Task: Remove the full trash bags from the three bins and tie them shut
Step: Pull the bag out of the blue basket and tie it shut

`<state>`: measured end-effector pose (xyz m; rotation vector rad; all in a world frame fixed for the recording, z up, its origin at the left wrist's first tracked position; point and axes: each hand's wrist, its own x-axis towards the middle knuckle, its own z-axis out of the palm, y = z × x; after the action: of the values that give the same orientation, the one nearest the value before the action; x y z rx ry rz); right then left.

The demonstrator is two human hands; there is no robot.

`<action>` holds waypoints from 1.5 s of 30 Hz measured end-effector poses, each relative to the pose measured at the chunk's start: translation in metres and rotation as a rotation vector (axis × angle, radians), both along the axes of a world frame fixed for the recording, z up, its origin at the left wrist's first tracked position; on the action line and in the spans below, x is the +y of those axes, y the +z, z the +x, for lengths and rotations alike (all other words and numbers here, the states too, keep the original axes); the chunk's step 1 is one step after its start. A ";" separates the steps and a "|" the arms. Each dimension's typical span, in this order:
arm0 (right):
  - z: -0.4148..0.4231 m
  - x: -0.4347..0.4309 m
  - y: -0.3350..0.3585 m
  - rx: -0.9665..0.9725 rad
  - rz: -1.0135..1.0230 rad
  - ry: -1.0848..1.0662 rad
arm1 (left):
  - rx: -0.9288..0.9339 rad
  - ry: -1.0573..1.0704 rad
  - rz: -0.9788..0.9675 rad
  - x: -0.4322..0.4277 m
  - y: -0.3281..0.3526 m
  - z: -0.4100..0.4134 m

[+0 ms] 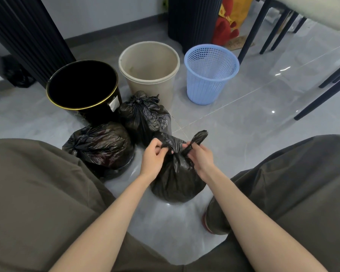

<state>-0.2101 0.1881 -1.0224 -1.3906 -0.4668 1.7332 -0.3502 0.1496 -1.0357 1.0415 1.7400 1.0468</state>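
Three bins stand in a row on the floor with no bags in them: a black bin with a gold rim (82, 86), a beige bin (149, 63) and a blue mesh bin (210, 73). Two knotted black trash bags rest in front of them, one at the left (102, 148) and one behind it (143, 116). A third black bag (177, 177) sits between my knees. My left hand (153, 156) pinches one gathered strand of its neck. My right hand (199, 156) grips the other strand, whose end sticks up to the right.
My bent legs in olive trousers fill both lower sides. Dark chair and table legs (322, 95) stand at the right. A dark ribbed column (192, 18) and a red and yellow object (228, 22) are behind the bins. The grey tile floor is glossy.
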 end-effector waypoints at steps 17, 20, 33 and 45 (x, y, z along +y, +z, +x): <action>0.001 -0.009 0.017 -0.566 0.283 0.694 | 0.201 -0.237 0.194 0.000 0.035 0.006; 0.002 -0.009 0.026 -0.528 0.252 0.802 | 0.266 -0.270 0.199 0.002 0.036 0.001; 0.009 -0.008 0.027 -0.635 0.301 0.883 | 0.247 -0.400 -0.048 0.005 0.048 -0.020; 0.013 -0.004 0.015 -0.375 0.087 0.613 | 0.255 -0.170 -0.033 0.000 0.054 -0.017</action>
<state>-0.1973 0.1838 -1.0072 -1.6209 -1.2673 1.8797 -0.3673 0.1499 -0.9812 1.3235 1.8243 0.8039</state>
